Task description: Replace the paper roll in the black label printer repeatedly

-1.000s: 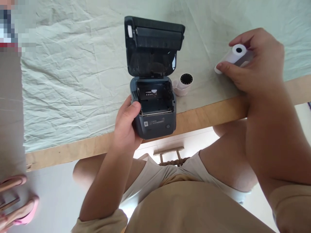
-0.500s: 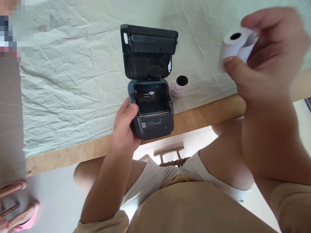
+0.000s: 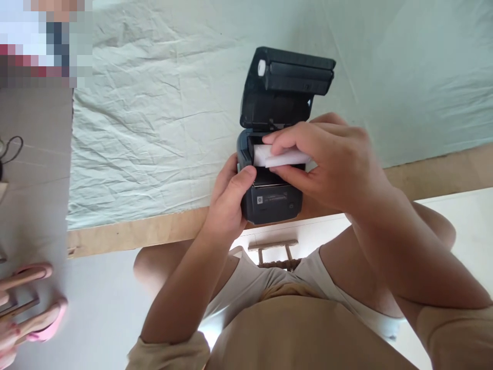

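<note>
A dark label printer (image 3: 272, 203) sits at the table's near edge with its lid (image 3: 287, 85) raised. My left hand (image 3: 231, 198) grips the printer's left side, thumb over the rim of the paper compartment. My right hand (image 3: 327, 159) is closed around a white paper roll (image 3: 262, 154), which lies sideways, partly inside the compartment. A loose end of the paper sticks out toward me between the fingers. My right hand covers the roll's right end and the compartment's right side.
A pale green cloth (image 3: 162, 113) covers the table, whose bare wooden edge (image 3: 146, 228) runs along the front. Below the edge are my knees and a wooden stool part (image 3: 273, 245). Another person's feet in pink slippers (image 3: 50, 324) show at lower left.
My right hand has brought the paper roll from the upper right down into the printer's compartment. The second roll beside the printer is now out of sight. The view has shifted left.
</note>
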A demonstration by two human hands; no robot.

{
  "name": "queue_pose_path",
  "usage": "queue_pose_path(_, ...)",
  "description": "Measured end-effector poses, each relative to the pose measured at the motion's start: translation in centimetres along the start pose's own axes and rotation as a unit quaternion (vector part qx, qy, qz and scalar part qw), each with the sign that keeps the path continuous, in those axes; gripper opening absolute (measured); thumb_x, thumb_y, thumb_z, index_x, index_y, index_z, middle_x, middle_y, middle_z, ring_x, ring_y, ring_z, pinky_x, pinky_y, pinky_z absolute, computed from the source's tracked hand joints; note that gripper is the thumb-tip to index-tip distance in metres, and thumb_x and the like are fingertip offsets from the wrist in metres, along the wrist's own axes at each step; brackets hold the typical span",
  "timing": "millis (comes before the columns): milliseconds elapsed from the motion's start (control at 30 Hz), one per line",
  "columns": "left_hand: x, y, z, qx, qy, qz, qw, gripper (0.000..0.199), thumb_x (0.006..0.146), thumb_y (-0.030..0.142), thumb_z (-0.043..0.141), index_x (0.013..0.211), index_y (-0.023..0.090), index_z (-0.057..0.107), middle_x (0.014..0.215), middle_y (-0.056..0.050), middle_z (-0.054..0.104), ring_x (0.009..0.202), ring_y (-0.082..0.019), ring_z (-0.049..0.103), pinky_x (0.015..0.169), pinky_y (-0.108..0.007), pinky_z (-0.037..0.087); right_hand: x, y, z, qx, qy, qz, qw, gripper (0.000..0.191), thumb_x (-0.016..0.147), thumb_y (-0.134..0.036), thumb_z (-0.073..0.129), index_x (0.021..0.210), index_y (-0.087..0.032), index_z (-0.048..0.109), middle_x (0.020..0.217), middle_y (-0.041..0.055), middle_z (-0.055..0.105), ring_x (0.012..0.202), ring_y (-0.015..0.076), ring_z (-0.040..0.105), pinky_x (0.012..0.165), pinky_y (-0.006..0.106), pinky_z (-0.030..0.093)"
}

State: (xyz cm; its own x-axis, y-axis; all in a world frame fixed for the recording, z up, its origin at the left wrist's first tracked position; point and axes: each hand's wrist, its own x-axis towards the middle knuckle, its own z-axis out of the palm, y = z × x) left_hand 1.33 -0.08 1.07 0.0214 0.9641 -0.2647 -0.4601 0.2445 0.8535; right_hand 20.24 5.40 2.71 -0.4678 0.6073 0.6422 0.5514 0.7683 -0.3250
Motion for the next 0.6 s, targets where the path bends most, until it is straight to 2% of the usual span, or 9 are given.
queue_pose_path(200, 0.1, 0.0, 0.1, -0.02, -0.016, 0.001, 1.0, 0.033, 0.091, 0.05, 0.092, 0.105, 0.022, 0.079, 0.099, -0.005, 0.087, 0.111, -0.033, 0.087, 0.086, -0.039, 0.072, -0.2, 0.1, -0.2, 0.006, 0.009, -0.019, 1.0, 0.018, 0.104, -0.015, 0.061, 0.098, -0.031, 0.069, 0.095, -0.0048, 0.081, 0.086, 0.0198, 0.079, 0.081, 0.042, 0.054)
queue_pose_path(367, 0.3, -0.1, 0.2, -0.033, -0.01, 0.015, 0.999, 0.023, 0.093, 0.043, 0.09, 0.1, 0.022, 0.082, 0.088, -0.002, 0.082, 0.106, -0.029, 0.086, 0.084, -0.035, 0.071, -0.9, -1.5, -0.2, -0.012, 0.049, -0.038, 0.998, 0.021, 0.109, -0.019, 0.059, 0.093, -0.03, 0.067, 0.085, -0.0047, 0.075, 0.076, 0.0172, 0.068, 0.075, 0.041, 0.048)
queue_pose_path(467, 0.3, 0.0, 0.1, -0.017, -0.008, 0.017, 1.0, 0.022, 0.094, 0.044, 0.088, 0.098, 0.023, 0.082, 0.084, -0.001, 0.078, 0.095, -0.026, 0.083, 0.071, -0.03, 0.066, -1.4, -2.2, -0.3, 0.005, 0.022, -0.066, 0.998, 0.019, 0.109, -0.021, 0.063, 0.093, -0.029, 0.067, 0.087, -0.0049, 0.077, 0.08, 0.018, 0.069, 0.077, 0.041, 0.049)
queue_pose_path(600, 0.3, 0.2, 0.2, 0.017, -0.01, 0.025, 0.999, 0.025, 0.089, 0.042, 0.092, 0.099, 0.022, 0.081, 0.087, -0.001, 0.077, 0.082, -0.021, 0.078, 0.067, -0.029, 0.063, -1.7, -2.3, -0.7, 0.048, -0.011, -0.065, 0.997, 0.016, 0.112, -0.03, 0.059, 0.1, -0.03, 0.069, 0.095, -0.0038, 0.08, 0.083, 0.0193, 0.073, 0.081, 0.043, 0.051)
